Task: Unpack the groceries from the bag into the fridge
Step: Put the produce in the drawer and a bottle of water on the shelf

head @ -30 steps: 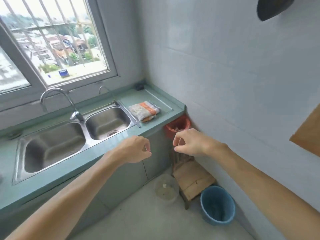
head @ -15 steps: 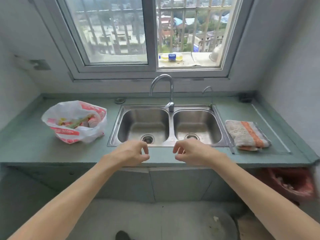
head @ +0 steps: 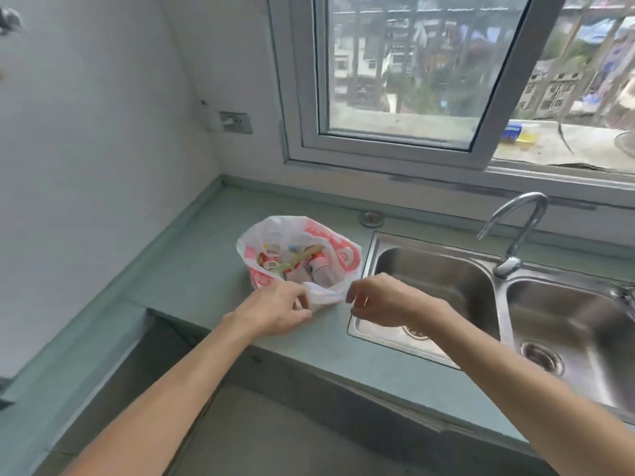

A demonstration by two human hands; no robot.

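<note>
Centrally, a white plastic bag with red print (head: 338, 254) stands on the green countertop (head: 192, 269), just beside the left edge of the stainless double sink (head: 378, 328) and near the corner where the counter meets the pale tiled wall. Its mouth gapes upward, exposing the groceries (head: 295, 261): several small packets and bottle-like items in red, white and pink, with one long yellow-green piece lying across them; finer detail is too blurred to name. Both bare forearms reach in from the near side. The left hand (head: 275, 310) sits at the near rim of the bag, its fingers curled tightly onto a white flap of plastic that runs between the two hands. The right hand (head: 381, 300) hovers over the sink's left corner, fingers bent, its fingertips (head: 348, 295) meeting the other end of that flap; whether they actually pinch the plastic I cannot tell. A curved chrome faucet (head: 512, 235) rises behind the sink's divider. A small round metal cap (head: 371, 218) lies on the counter behind the bag. Above, an aluminium window (head: 388, 146) is partly slid open, with a blue-and-yellow bottle (head: 517, 134) on the outer ledge. A grey wall socket (head: 235, 122) sits left of the window.
</note>
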